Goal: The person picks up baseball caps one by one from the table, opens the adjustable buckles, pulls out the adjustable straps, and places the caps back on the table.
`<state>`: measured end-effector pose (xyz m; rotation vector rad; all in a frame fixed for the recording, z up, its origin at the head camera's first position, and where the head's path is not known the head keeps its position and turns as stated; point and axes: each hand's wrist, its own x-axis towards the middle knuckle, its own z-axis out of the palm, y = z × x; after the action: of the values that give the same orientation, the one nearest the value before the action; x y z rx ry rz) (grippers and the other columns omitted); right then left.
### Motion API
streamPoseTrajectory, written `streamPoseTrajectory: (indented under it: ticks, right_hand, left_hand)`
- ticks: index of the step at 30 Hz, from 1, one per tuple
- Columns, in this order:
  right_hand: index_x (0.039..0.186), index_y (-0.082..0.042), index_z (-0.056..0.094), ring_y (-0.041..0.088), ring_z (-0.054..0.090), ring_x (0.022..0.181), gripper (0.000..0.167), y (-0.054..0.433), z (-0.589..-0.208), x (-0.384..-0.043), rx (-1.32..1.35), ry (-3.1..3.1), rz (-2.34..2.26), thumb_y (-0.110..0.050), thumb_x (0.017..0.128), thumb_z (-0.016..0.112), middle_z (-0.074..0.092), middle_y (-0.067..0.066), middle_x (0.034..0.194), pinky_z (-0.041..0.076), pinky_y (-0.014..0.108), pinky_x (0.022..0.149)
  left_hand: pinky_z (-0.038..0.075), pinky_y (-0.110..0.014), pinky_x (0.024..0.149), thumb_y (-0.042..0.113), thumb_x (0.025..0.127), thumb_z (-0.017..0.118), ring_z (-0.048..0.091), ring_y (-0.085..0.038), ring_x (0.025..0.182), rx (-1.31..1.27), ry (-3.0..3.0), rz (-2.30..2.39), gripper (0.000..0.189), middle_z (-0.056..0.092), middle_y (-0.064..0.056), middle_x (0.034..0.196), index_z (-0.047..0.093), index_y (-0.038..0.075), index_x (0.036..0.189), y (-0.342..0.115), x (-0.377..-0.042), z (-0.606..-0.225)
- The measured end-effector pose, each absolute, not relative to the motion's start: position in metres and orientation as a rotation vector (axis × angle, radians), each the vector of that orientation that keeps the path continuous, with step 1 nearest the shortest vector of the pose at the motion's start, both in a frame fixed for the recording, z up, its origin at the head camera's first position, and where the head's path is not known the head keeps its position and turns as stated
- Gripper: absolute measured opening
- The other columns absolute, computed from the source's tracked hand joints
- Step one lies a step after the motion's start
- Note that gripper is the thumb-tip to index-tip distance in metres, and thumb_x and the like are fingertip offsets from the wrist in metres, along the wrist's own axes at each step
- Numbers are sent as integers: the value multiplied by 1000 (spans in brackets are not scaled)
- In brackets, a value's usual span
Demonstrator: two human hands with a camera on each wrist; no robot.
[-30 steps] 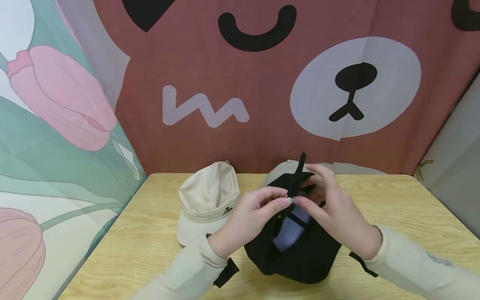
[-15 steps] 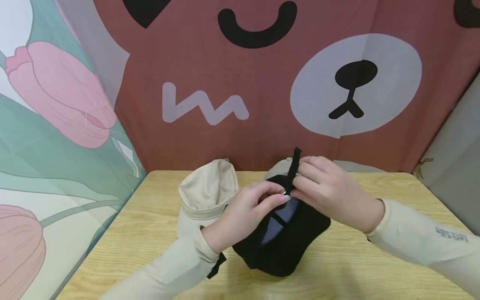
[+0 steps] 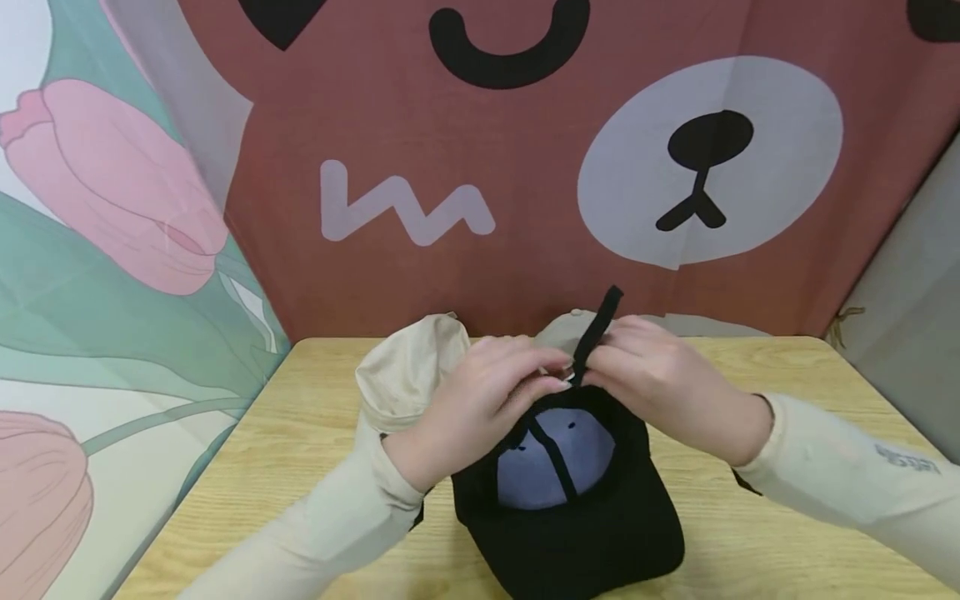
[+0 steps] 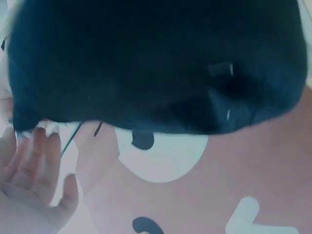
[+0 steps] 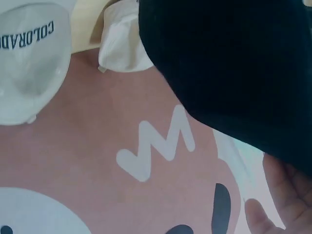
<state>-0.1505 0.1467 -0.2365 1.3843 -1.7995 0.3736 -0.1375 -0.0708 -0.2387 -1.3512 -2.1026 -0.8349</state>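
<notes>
A black baseball cap hangs over the table in the head view, its lavender lining showing and its brim pointing down. My left hand pinches the back edge at the base of the black strap. On the other side, my right hand grips the strap, whose loose end sticks up above the fingers. The hands hide where the strap meets its fastening. Dark cap fabric fills most of the left wrist view. In the right wrist view, the cap covers the upper right.
A beige cap sits behind my left hand on the wooden table. A grey cap stands behind the strap; a pale cap lettered COLORADO appears in the right wrist view. A bear-print cloth hangs at the back.
The black cap has turned and tipped so its inside and brim face me. Both hands stay at the strap; the right has shifted from open fingertips to a closer grip.
</notes>
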Motion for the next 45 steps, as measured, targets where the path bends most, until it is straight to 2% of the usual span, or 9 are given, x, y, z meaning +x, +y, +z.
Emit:
streamPoseTrajectory:
  ticks: [5,9,16,21,28,32,36,40,45]
  right_hand:
    - [98,-6,68,19,61,83,32,152,-242,-152,1468,-1805,554,-30,100,46,67,3,93,45,31,84]
    - [95,-9,68,18,59,83,29,156,-245,-151,1489,-1835,650,-31,99,49,66,1,91,41,24,89]
    - [89,-8,68,14,59,77,32,155,-248,-145,1535,-1824,650,-31,100,49,66,-4,84,41,30,84]
    - [84,-6,66,18,61,74,35,154,-252,-141,1515,-1802,577,-31,101,49,66,-3,77,41,35,82]
    - [85,-5,67,16,57,69,35,154,-249,-140,1429,-1776,537,-28,103,48,65,0,75,42,35,80]
    - [86,-2,67,18,58,67,34,154,-248,-142,1393,-1763,512,-24,103,48,65,3,76,44,36,75]
    - [88,2,67,19,57,66,34,157,-250,-143,1354,-1763,517,-21,103,47,63,6,75,45,38,72]
    - [91,3,67,19,57,66,33,159,-250,-143,1330,-1745,494,-20,104,46,64,8,77,46,38,72]
    - [89,3,66,21,58,65,32,159,-248,-144,1337,-1671,356,-12,105,42,65,8,78,48,39,67]
  left_hand:
    - [45,-21,88,8,86,72,62,-10,93,-1540,-2020,-766,22,69,-2,101,67,3,106,-76,-144,-233]
    - [46,-16,79,11,83,76,57,-6,85,-1669,-2105,-835,27,67,-1,102,66,3,107,-78,-148,-232]
    - [34,-17,66,29,76,80,49,2,67,-1680,-2057,-631,31,56,9,75,64,12,96,-73,-147,-236]
    - [28,-24,61,34,75,79,47,1,63,-1708,-1999,-527,33,49,10,67,60,14,93,-74,-146,-237]
    - [32,-21,62,31,79,79,48,0,62,-1532,-2084,-550,30,51,10,69,55,13,84,-74,-140,-241]
    - [37,-18,58,28,79,81,42,-5,59,-1296,-2278,-713,36,46,6,68,55,8,94,-75,-132,-245]
    - [44,-18,63,27,78,83,50,-9,69,-1123,-2349,-828,44,53,2,79,56,5,103,-75,-125,-253]
    - [49,-22,71,21,81,80,59,-13,80,-1148,-2258,-723,32,64,-2,91,63,5,102,-73,-125,-261]
    - [47,-26,71,7,87,70,59,-15,79,-1192,-2102,-564,16,69,-2,90,68,5,103,-71,-128,-264]
